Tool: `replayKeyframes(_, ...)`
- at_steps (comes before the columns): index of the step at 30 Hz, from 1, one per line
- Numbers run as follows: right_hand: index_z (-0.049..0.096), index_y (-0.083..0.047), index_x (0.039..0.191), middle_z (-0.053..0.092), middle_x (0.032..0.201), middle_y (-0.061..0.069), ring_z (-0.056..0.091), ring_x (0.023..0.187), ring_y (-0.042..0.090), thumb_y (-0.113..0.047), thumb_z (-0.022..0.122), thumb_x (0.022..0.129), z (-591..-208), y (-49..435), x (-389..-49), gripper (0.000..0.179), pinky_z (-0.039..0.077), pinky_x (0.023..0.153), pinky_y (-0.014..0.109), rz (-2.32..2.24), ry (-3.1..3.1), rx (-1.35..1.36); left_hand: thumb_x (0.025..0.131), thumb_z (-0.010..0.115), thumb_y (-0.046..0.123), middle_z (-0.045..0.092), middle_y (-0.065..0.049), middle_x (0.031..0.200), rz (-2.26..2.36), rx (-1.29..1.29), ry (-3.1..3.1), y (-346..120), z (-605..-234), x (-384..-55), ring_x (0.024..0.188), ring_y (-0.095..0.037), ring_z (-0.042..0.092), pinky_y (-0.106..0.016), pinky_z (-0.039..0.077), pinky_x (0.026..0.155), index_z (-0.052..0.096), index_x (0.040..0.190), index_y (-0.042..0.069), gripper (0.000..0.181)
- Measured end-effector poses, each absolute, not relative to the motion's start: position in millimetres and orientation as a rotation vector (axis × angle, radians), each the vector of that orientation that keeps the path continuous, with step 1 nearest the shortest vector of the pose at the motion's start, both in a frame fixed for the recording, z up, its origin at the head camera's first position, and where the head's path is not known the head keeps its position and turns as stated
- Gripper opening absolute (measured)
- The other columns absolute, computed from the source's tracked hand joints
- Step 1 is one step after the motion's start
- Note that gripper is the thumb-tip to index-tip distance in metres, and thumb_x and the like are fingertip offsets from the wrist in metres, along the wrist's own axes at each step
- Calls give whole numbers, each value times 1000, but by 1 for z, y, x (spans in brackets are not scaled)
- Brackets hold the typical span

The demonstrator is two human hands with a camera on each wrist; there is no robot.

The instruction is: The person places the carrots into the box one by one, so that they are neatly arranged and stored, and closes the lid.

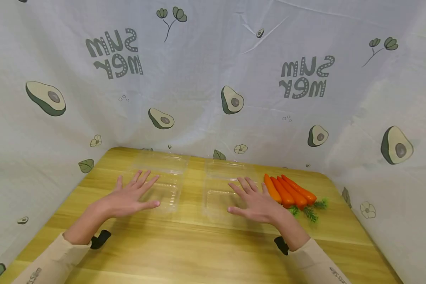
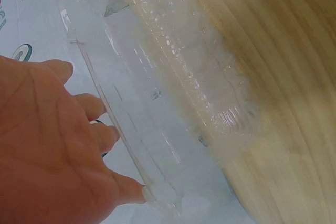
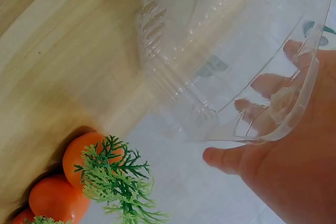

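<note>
Two clear plastic clamshell containers lie with their lids raised on the wooden table, the left container [image 1: 172, 197] and the right container [image 1: 213, 199]. My left hand [image 1: 129, 199] is held palm down with fingers spread, overlapping the near left part of the left container in the head view. Spread the same way, my right hand [image 1: 257, 203] hovers by the right container's right side. Neither hand holds anything. Right beside the right hand lie several orange toy carrots [image 1: 296, 195] in a row, their green tops [image 1: 310, 215] toward me.
The wooden table [image 1: 184, 252] has rounded far corners. Behind it and along both sides hangs a white curtain [image 1: 198, 71] printed with avocados, flowers and mirrored lettering. A black strap [image 1: 100, 239] sits at the left wrist, another strap [image 1: 281, 245] at the right.
</note>
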State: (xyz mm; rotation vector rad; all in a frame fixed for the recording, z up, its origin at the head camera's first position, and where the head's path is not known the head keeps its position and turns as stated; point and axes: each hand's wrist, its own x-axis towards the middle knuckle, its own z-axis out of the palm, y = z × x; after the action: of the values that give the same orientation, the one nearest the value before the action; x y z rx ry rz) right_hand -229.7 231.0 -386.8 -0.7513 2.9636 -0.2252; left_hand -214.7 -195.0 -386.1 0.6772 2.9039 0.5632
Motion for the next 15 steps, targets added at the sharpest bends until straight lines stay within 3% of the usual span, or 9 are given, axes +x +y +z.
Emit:
replayKeyframes(3, 30, -26, 160, 24, 167, 13, 17, 154, 41, -74, 46, 92, -387, 231, -230, 85, 8, 111, 79, -187, 2990, -781, 96, 48, 68, 1, -17, 169, 563, 687, 2934, -196, -387, -216, 154, -45, -2, -81, -9, 107, 18, 163, 21, 88)
replayKeyframes(7, 44, -22, 154, 47, 155, 13, 42, 142, 42, -66, 55, 93, -386, 232, -232, 76, 31, 109, 71, -171, 3052, -830, 95, 51, 68, 10, -20, 168, 559, 701, 3000, -196, -388, -219, 153, -47, 7, -79, 4, 111, 26, 161, 19, 86)
replayKeyframes(11, 59, -15, 142, 63, 139, 13, 59, 126, 39, -51, 65, 94, -386, 231, -234, 60, 52, 94, 57, -194, 3112, -835, 96, 56, 62, 30, -23, 162, 573, 710, 3077, -199, -389, -223, 148, -49, 26, -72, 24, 112, 40, 155, 12, 79)
replayKeyframes(15, 66, -14, 134, 68, 130, 11, 64, 119, 34, -42, 68, 95, -386, 232, -235, 48, 58, 83, 50, -211, 3153, -803, 98, 61, 50, 50, -22, 149, 637, 696, 3120, -204, -389, -225, 138, -46, 45, -64, 38, 109, 52, 146, 6, 66)
